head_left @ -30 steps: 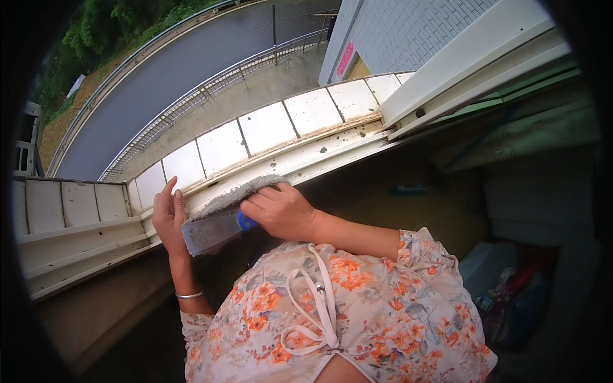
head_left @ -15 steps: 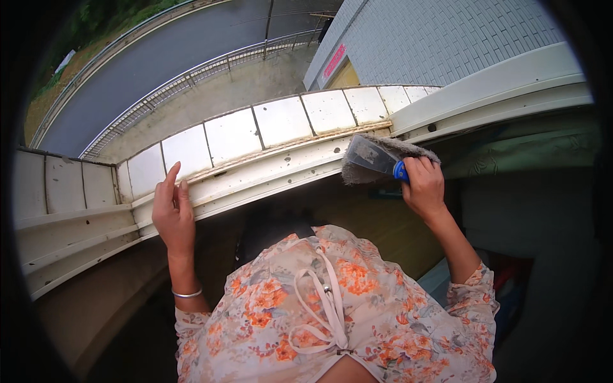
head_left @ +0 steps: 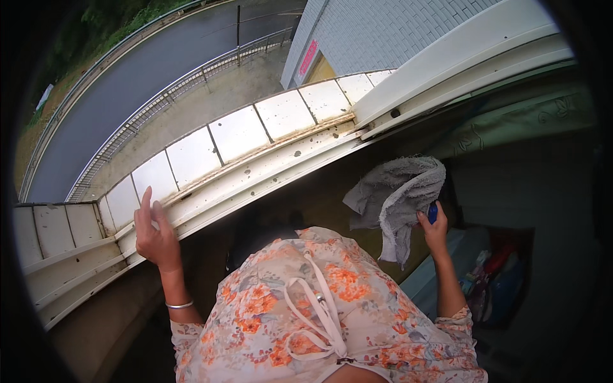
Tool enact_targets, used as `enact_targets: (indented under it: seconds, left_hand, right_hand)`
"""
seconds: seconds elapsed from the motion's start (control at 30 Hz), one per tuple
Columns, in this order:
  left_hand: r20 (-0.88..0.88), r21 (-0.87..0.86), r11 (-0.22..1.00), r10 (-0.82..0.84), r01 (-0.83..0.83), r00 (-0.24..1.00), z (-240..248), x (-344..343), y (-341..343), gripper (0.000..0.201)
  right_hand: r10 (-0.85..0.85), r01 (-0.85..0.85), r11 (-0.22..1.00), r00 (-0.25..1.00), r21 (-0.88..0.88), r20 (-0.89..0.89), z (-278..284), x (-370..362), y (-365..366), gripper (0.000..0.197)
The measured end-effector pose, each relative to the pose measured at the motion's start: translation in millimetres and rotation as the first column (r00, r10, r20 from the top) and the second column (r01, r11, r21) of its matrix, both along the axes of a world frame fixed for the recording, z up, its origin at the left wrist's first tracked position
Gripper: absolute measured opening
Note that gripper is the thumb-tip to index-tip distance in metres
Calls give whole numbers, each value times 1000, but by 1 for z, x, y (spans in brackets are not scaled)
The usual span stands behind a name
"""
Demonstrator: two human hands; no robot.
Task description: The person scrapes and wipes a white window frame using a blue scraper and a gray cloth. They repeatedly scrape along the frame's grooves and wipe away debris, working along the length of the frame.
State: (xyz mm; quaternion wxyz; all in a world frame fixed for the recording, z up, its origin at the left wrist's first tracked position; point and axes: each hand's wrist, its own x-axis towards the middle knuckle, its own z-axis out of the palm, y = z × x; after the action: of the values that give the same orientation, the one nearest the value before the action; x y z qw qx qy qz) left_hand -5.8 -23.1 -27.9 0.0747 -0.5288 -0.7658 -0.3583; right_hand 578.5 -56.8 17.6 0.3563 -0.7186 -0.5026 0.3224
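My right hand [head_left: 437, 232] is closed round the blue handle [head_left: 433, 212] of a putty knife. A grey rag [head_left: 401, 198] drapes over the knife and hides its blade from this angle. Rag and knife hang on the inner side of the white window track [head_left: 281, 167], apart from it. At the track's left part is my left hand [head_left: 156, 235], its index finger stretched out and nothing held; whether it touches the frame I cannot tell. Dark specks and grime dot the track.
Outside the track runs a white tiled ledge [head_left: 239, 135], with a railing [head_left: 159, 102] and a road [head_left: 128, 89] far below. A sliding sash [head_left: 460, 60] fills the right of the opening. Green curtain fabric [head_left: 530, 124] and a box of assorted items [head_left: 491, 274] lie at the right.
My right hand has drawn the putty knife back from the track and down, turning it so the rag now covers the blade. The left hand has shifted slightly in view, still with fingers extended.
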Motion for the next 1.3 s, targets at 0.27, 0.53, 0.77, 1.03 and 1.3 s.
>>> enact_targets:
  seconds: [0.27,0.53,0.77,1.03,1.3]
  left_hand:
    - [73,60,998,-34,30,997,1,2,0,33]
    - [108,66,998,-30,23,994,2,2,-2,32]
    - [89,77,997,1,-8,996,3,5,0,33]
    - [83,107,994,-34,25,996,-1,1,-2,35]
    - [48,121,992,-37,31,998,-1,1,2,34]
  right_hand:
    - [339,-363,929,913,74,225,38,-72,53,38]
    - [530,-665,686,180,-294,828,73,-128,123,31]
    - [691,-565,522,-159,-639,705,118,-163,165,28]
    - [845,-451,333,-248,-828,474,150,-195,186,53]
    - [867,-457,338,-189,-822,462,129,-217,190,60]
